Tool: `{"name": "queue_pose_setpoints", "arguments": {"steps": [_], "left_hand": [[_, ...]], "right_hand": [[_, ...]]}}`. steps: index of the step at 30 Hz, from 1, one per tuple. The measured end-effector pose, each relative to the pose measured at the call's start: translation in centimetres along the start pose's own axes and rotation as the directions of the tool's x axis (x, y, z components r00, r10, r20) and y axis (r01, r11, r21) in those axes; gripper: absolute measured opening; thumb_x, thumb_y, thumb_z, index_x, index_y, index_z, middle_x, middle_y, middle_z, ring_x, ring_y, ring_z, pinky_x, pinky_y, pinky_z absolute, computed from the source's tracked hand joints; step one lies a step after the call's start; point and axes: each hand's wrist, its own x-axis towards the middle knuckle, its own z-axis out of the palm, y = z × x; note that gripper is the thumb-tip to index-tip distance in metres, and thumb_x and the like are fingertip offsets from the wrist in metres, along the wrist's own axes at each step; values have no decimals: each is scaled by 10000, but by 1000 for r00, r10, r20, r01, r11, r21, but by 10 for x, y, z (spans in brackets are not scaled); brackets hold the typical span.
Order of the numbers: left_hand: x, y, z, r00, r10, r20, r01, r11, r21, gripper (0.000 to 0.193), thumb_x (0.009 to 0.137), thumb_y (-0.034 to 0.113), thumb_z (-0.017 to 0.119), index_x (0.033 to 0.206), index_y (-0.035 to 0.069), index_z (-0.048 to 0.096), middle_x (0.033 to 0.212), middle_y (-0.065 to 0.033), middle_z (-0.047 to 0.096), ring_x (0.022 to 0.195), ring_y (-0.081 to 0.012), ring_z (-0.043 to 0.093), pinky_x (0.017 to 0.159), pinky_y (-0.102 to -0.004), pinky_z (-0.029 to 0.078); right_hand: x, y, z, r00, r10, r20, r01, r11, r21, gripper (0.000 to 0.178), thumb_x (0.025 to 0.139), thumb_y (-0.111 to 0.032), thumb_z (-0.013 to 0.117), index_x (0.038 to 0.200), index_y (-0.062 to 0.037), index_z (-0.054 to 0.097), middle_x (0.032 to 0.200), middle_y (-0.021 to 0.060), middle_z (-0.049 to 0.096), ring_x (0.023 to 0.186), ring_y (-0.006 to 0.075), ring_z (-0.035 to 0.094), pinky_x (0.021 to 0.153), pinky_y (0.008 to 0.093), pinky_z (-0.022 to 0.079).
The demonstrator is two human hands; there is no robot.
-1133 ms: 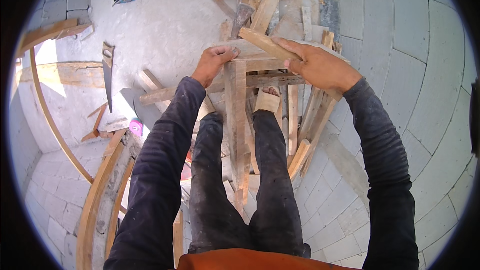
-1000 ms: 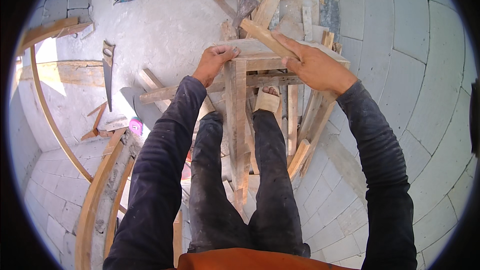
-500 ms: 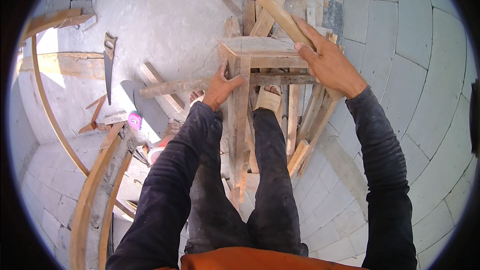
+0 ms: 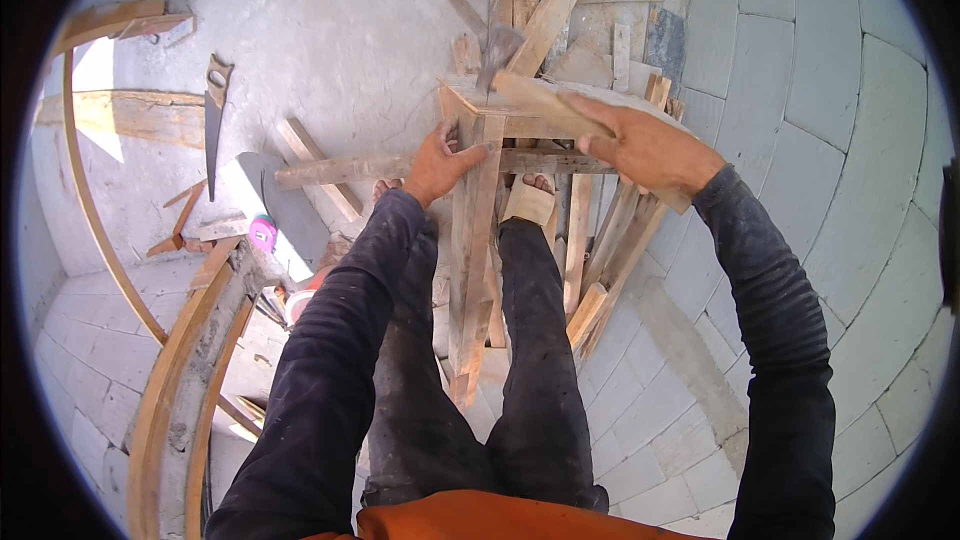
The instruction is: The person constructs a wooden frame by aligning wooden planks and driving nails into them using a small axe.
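Note:
My right hand (image 4: pixel 648 143) is closed round the wooden handle (image 4: pixel 548 105) of a hatchet. Its dark metal head (image 4: pixel 501 48), smeared by motion, is down at the top edge of a rough wooden stand. Whether the blade touches the wood I cannot tell. With my left hand (image 4: pixel 437 165) I grip an upright wooden plank (image 4: pixel 474 240) at the left side of that stand, thumb across the near face and fingers behind. A horizontal wooden bar (image 4: pixel 350 171) passes behind the plank. The stand's top is partly hidden by the handle and my right hand.
A handsaw (image 4: pixel 215 125) lies on the floor at left, with a pink tape measure (image 4: pixel 263 234) nearer me. Loose wood strips (image 4: pixel 555 15) lie beyond the stand; others lean right of it (image 4: pixel 620 240). Curved wooden pieces (image 4: pixel 165 420) stand at lower left. My sandalled foot (image 4: pixel 530 202) is close under the bar.
My right hand has swung the hatchet down, bringing its head from well above to the stand's top edge. My left hand keeps its grip on the plank.

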Motion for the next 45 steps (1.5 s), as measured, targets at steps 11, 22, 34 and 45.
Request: {"name": "queue_pose_setpoints", "arguments": {"steps": [11,22,34,45], "left_hand": [[1,6,0,999,-15,31,15,1000,-17,1033,839,405,841,1529,-183,345,1460,-356,538,1361,-400,562,1147,-434,441],[5,-11,-8,999,-38,35,39,998,-39,1043,821,391,870,1526,-181,356,1455,-354,538,1370,-378,552,1137,-420,456],[1,-6,-3,999,-32,-15,32,999,-32,967,849,369,854,1527,-138,386,1430,-278,584,1316,-314,596,1121,-401,463],[0,8,-9,999,-44,20,44,999,-25,1055,812,413,857,1535,-167,352,1433,-315,581,1307,-341,607,1116,-397,468]], "right_hand": [[0,-5,10,973,-99,-206,83,993,-85,617,1094,-348,505,1670,-246,311,1190,160,635,872,230,567,797,350,513],[30,-56,-51,836,209,508,-282,957,71,590,1107,-439,489,1655,-264,361,865,65,647,586,115,620,595,281,600],[35,-58,-78,936,348,43,-338,864,373,643,1052,-355,556,1640,-163,381,983,141,706,730,209,663,670,351,567],[30,-61,-70,791,276,546,-378,922,82,659,1075,-366,552,1673,-216,316,899,99,683,571,140,599,602,311,583]]}}
